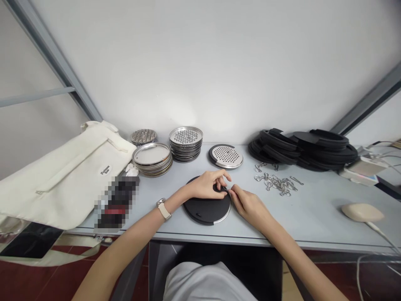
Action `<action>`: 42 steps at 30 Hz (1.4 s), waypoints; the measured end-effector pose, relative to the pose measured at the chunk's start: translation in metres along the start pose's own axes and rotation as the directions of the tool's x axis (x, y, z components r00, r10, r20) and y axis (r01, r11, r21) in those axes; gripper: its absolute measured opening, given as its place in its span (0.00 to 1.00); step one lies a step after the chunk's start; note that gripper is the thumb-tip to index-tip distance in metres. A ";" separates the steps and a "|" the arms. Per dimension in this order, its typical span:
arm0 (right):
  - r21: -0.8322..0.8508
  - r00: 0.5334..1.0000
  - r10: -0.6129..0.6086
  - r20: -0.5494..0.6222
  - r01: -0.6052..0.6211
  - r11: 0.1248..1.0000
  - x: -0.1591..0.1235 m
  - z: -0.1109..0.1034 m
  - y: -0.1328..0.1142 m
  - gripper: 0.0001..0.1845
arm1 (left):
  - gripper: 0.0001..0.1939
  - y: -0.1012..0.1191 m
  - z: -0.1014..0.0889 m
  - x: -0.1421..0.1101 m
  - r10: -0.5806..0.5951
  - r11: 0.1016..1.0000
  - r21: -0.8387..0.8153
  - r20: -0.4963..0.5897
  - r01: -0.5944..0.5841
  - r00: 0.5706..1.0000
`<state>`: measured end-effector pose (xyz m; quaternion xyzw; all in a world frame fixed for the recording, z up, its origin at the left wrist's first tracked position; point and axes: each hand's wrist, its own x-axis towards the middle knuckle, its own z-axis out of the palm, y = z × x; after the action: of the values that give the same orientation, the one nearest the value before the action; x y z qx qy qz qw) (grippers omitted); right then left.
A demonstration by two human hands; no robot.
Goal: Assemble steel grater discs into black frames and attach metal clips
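A black round disc (pixel 206 209) with a metal rim along its right side lies flat near the table's front edge. My left hand (pixel 208 185) rests over its upper part, index finger raised, other fingers curled. Its thumb closes on a small metal wire clip (pixel 226 189) at the disc's upper right edge. From the right, my right hand (pixel 249 205) pinches the same spot with thumb and index finger. The fingers partly hide the clip. Behind the disc lies a round metal grater plate (pixel 227 156) in a black partial ring.
Several loose wire clips (pixel 278 184) are scattered on the right, before piles of black rings (pixel 326 150). Stacked grater plates (pixel 186 144) and metal discs (pixel 152 159) stand back left. A cream bag (pixel 78 171) covers the left end; a white mouse-like device (pixel 361 212) lies right.
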<state>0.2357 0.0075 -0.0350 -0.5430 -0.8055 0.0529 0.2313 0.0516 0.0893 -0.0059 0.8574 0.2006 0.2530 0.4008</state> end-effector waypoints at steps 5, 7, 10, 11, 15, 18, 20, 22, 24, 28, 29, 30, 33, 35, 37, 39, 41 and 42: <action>-0.003 1.000 0.008 -0.003 -0.008 1.000 0.000 0.001 0.001 0.13 | 0.21 0.000 0.000 0.000 -0.002 1.000 0.005 0.001 0.002 1.000; -0.004 1.000 0.010 -0.005 -0.010 1.000 0.000 0.001 0.001 0.13 | 0.20 0.002 -0.001 -0.001 -0.011 1.000 0.018 0.004 0.011 1.000; 0.001 1.000 0.019 0.002 -0.019 1.000 0.001 0.000 0.000 0.13 | 0.19 0.005 -0.002 -0.001 -0.010 0.999 0.047 0.013 0.009 1.000; 0.001 1.000 0.022 0.005 -0.022 1.000 0.001 -0.001 0.000 0.13 | 0.19 0.006 -0.002 -0.001 -0.003 0.998 0.056 0.014 0.003 1.000; -0.009 1.000 0.025 0.006 -0.025 1.000 0.001 -0.002 -0.002 0.13 | 0.18 0.007 -0.001 -0.001 0.009 0.997 0.074 0.009 -0.010 1.000; -0.003 1.000 0.012 0.020 -0.012 1.000 0.001 -0.003 -0.002 0.12 | 0.18 0.007 0.000 -0.001 0.006 0.997 0.072 0.016 -0.007 1.000; -0.002 1.000 0.007 0.028 -0.007 1.000 0.001 -0.003 -0.002 0.12 | 0.19 0.007 0.001 0.000 0.002 0.998 0.066 0.027 -0.004 1.000; -0.004 1.000 0.007 0.028 -0.007 1.000 0.000 -0.003 -0.002 0.13 | 0.19 0.006 0.002 0.000 0.005 0.998 0.068 0.035 -0.007 0.999; -0.002 1.000 0.008 0.030 -0.008 1.000 0.001 -0.003 -0.003 0.13 | 0.18 0.004 0.003 0.000 0.024 0.996 0.090 0.031 -0.026 0.999; -0.011 0.999 0.027 0.037 -0.027 1.000 0.003 -0.002 -0.003 0.14 | 0.18 0.004 0.003 0.000 0.070 0.985 0.159 0.001 -0.070 0.998; -0.019 0.998 0.041 0.038 -0.040 0.999 0.004 -0.002 -0.003 0.14 | 0.17 0.004 0.003 0.000 0.077 0.982 0.171 -0.005 -0.075 0.997; -0.030 0.998 0.058 0.040 -0.057 0.998 0.005 -0.002 -0.004 0.14 | 0.17 0.005 0.003 0.000 0.081 0.980 0.185 -0.010 -0.078 0.997; -0.084 0.992 0.117 0.055 -0.112 0.990 0.008 0.000 -0.005 0.15 | 0.15 0.009 0.002 0.000 0.090 0.968 0.235 -0.018 -0.083 0.996; -0.107 0.988 0.140 0.066 -0.132 0.985 0.009 0.000 -0.006 0.16 | 0.15 0.010 0.002 0.000 0.091 0.965 0.249 -0.015 -0.084 0.996; -0.114 0.986 0.147 0.072 -0.138 0.984 0.011 0.000 -0.006 0.16 | 0.15 0.012 0.002 0.000 0.075 0.967 0.246 -0.006 -0.071 0.997; -0.117 0.986 0.148 0.076 -0.138 0.983 0.013 -0.001 -0.007 0.16 | 0.15 0.012 0.002 0.000 0.047 0.968 0.245 -0.002 -0.045 0.999; -0.119 0.987 0.144 0.077 -0.134 0.984 0.014 -0.001 -0.007 0.17 | 0.15 0.013 0.002 0.001 0.025 0.969 0.246 -0.002 -0.024 1.000; -0.118 0.987 0.140 0.078 -0.130 0.984 0.014 -0.001 -0.007 0.17 | 0.16 0.013 0.002 0.001 0.020 0.969 0.245 -0.003 -0.018 1.000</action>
<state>0.2262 0.0174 -0.0278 -0.6059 -0.7777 0.0461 0.1613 0.0554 0.0806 0.0036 0.9014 0.2232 0.2326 0.2891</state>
